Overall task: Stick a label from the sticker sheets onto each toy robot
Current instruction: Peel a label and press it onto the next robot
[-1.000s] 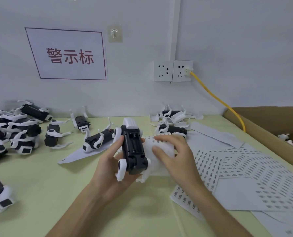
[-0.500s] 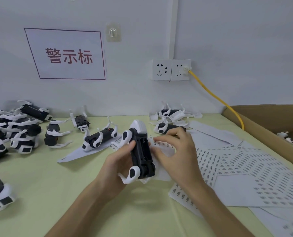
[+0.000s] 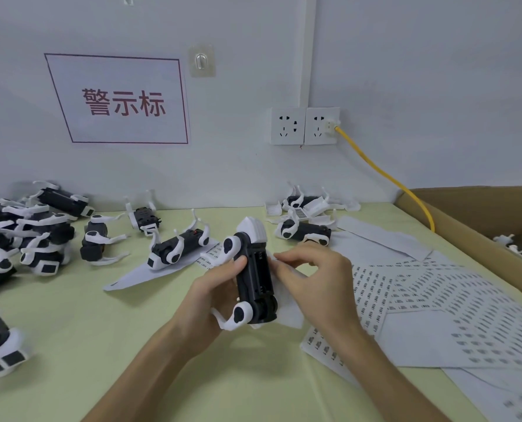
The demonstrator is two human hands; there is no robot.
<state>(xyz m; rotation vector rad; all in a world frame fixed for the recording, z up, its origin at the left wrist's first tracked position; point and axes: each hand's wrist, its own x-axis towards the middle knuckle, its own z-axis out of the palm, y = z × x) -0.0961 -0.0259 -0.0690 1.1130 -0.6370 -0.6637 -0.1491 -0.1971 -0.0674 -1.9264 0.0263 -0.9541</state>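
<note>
My left hand (image 3: 214, 296) grasps the toy robot (image 3: 255, 275) above the desk (image 3: 132, 345), with the thumb laid across its black underside. That underside faces me with the open battery bay showing, and the white head points away.

My right hand (image 3: 317, 281) sits against the toy robot's right edge, fingers curled and the thumb meeting the forefinger there. I cannot tell whether a label is pinched between them, because the fingertips cover that spot.

A white sheet (image 3: 290, 315) lies under the toy robot, mostly hidden by it and by both hands. Right of the toy robot the sticker sheets (image 3: 436, 306) overlap on the desk. Their print is too small to read, and the nearest ones are cut off by the frame.

Farther right, a cardboard box (image 3: 466, 214) is also cropped, with only scraps of white parts visible inside. Left of the toy robot lies a pile of other toy robots (image 3: 40, 233), some cut off at the edge. Behind it a tangled pair (image 3: 304, 229) lies near the wall, and their shapes are hard to separate.
</note>
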